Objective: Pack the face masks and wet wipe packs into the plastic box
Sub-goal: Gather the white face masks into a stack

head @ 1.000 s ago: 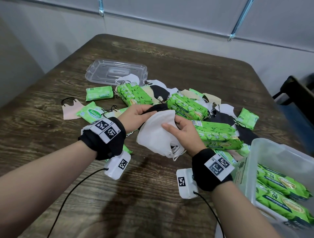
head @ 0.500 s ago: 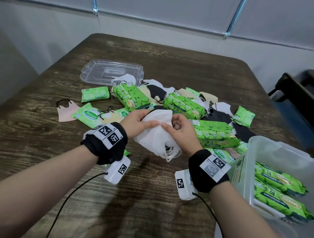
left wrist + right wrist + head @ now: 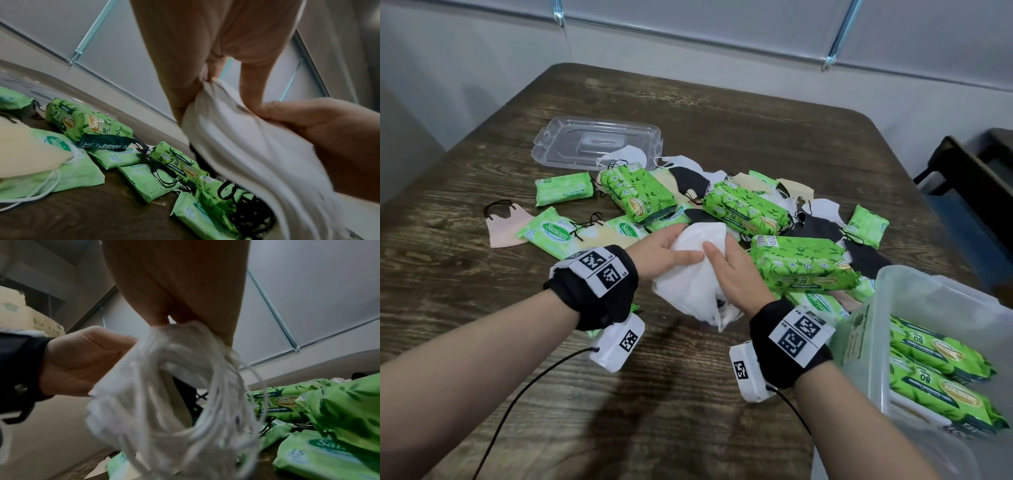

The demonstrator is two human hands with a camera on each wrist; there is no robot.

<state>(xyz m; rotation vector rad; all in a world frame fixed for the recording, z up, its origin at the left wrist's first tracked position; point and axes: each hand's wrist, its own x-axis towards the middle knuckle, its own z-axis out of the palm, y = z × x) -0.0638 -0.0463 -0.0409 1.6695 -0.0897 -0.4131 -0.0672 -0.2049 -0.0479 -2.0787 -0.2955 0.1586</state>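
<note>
both hands' grip holds the stack of white masks (image 3: 693, 274), ear loops trailing toward the person.

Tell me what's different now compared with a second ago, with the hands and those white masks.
Both hands have closed in on the stack of white masks: the left hand and right hand now overlap across its top, squeezing it into a tighter bundle, with the ear loops bunched at the near end. Neither hand let go. The plastic box, clear lid and the green wipe packs on the table lie as before.
</note>
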